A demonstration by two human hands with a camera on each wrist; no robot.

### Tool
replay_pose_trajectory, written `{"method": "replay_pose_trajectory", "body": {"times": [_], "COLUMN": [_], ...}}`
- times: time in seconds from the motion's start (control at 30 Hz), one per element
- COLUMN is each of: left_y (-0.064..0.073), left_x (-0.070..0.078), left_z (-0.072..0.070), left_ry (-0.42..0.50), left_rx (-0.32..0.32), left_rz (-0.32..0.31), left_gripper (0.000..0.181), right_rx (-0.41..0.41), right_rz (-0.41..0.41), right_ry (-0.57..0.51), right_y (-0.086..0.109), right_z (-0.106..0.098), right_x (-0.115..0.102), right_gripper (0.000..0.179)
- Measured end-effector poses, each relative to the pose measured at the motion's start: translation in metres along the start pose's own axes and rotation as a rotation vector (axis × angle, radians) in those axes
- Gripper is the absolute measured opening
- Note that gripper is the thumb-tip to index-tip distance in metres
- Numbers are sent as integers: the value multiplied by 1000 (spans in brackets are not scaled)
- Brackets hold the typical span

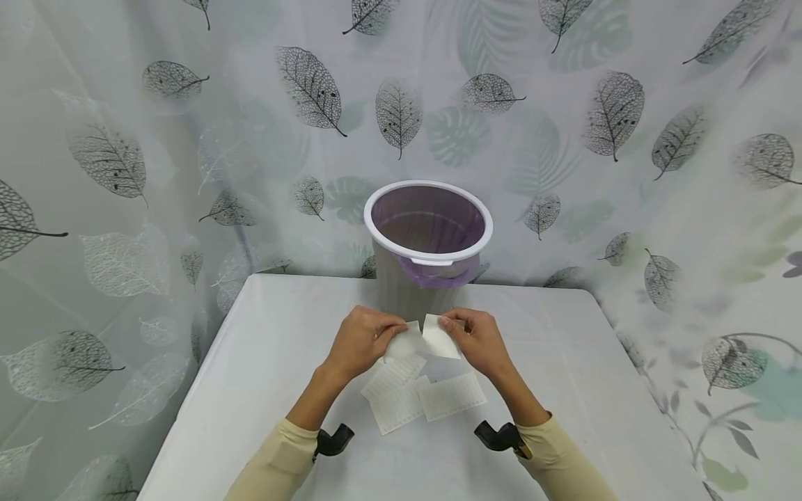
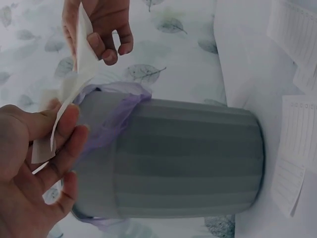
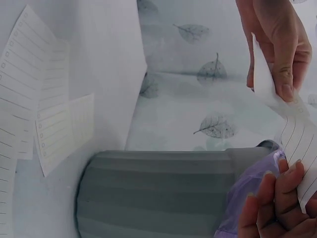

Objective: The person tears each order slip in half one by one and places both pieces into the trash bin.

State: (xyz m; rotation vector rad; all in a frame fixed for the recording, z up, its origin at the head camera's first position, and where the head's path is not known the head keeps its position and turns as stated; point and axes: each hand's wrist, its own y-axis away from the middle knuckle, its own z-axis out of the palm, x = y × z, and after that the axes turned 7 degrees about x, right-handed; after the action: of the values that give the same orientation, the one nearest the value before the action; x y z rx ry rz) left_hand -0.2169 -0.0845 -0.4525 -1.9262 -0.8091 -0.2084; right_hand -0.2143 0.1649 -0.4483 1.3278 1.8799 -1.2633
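Observation:
Between my two hands is a lined paper sheet (image 1: 441, 339), held up over the table in front of the bin. A split runs down from its top edge, parting it into two sides that still look joined lower down. My left hand (image 1: 365, 339) pinches the left side between thumb and fingers. The right side is pinched by my right hand (image 1: 481, 341). Under the hands, several lined paper sheets (image 1: 452, 396) lie overlapping on the table. In the right wrist view, printed lines and small boxes show on these sheets (image 3: 25, 74).
A grey bin (image 1: 413, 292) with a white rim and a purple liner (image 1: 432, 275) stands upright at the table's back edge, just beyond the hands. The white table (image 1: 288, 327) ends at a leaf-patterned curtain (image 1: 263, 167).

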Motion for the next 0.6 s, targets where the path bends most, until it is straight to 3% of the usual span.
{"method": "replay_pose_trajectory", "body": {"times": [0.13,0.37,0.47,0.6], "left_y": [-1,-6,-16,-39], "left_x": [-1,-4,-6,-4], "left_z": [0,-4,-8,-18], "left_ry": [3,54,76,127], "left_rx": [26,159,196,238], "left_rz": [-3,1,-28,-122], "left_gripper": [8,9,8,7], "right_rx": [15,100,155,211], "right_rz": [16,53,44,24], "right_ry": [-1,-82,-88,-99], "right_y": [-2,-12,-23,-45], "right_z": [-1,-9,-16,-32], "right_x": [-1,-3,-5,-8], "right_gripper": [13,16,19,23]}}
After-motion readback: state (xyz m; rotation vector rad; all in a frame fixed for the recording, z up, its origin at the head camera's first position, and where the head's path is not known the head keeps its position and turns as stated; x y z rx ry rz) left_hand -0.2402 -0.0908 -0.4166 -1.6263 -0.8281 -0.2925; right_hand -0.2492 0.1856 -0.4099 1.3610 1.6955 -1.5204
